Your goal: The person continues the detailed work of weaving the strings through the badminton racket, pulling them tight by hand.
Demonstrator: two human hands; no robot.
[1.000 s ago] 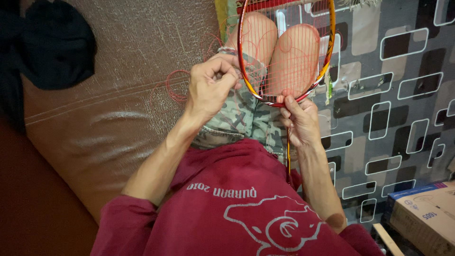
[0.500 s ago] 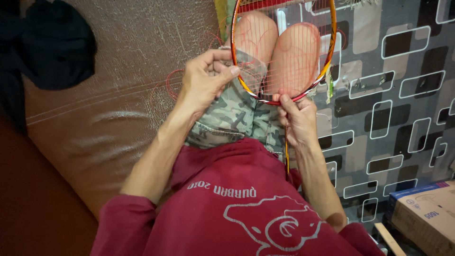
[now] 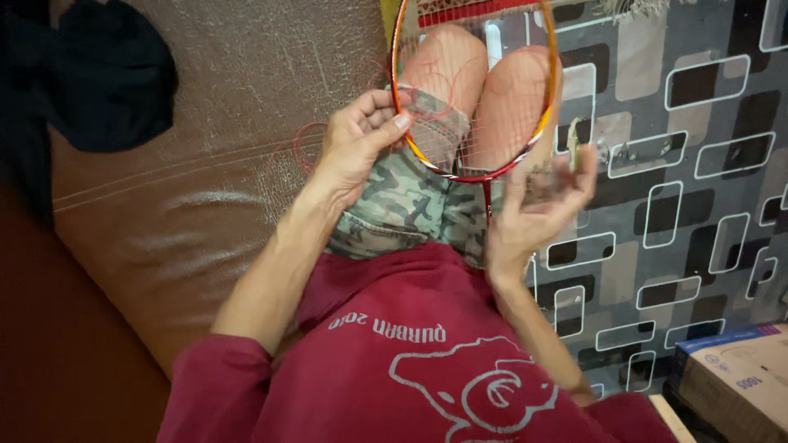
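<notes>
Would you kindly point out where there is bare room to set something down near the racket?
The brown cushion is bare between the dark cloth and the left hand. The patterned floor is open between the right hand and the cardboard box. The lap is crowded by the racket.

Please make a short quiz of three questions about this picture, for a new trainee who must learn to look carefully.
1. True or false: the left hand grips the rim of the racket head.
2. Which hand is off the racket? A) the right hand B) the left hand C) neither.
3. Fill in: the racket head lies over the person's ______.

Key
1. True: its fingers close on the orange-red rim at the side near the brown sofa.
2. A: it is open and blurred, beside the shaft.
3. Knees, which show through the strings, above the camouflage shorts.
</notes>
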